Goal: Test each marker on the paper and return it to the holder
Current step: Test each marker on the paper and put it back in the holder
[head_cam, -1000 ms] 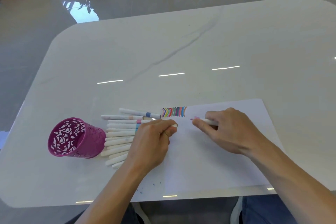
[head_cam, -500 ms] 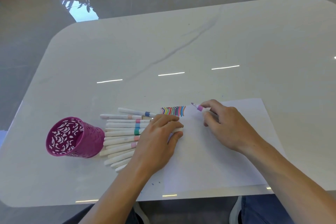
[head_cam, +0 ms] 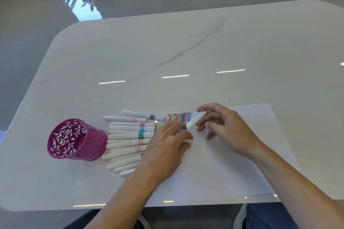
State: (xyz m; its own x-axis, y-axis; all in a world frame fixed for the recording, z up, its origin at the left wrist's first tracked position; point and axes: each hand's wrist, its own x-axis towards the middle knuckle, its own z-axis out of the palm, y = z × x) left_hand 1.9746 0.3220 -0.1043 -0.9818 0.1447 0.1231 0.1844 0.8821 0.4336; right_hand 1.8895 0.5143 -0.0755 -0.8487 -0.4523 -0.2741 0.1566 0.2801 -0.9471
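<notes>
One marker (head_cam: 195,120) is sitting in your right hand (head_cam: 223,128), pinched between fingertips and thumb, tilted over the top edge of the paper (head_cam: 232,163) just right of the colour swatches (head_cam: 180,117). Its tip is hidden, so capped or not, cannot tell. Your left hand (head_cam: 165,147) is lying palm-down at the paper's left edge, fingers curled over something small and white, probably the cap. The other markers (head_cam: 130,135) are lying in a row on the counter (head_cam: 167,52), between that hand and the purple holder (head_cam: 74,139), which is tipped on its side. Risks: the left wrist is overlapping the row and could roll markers off; an uncapped tip could smear the swatches; the tipped holder may roll when loaded.
</notes>
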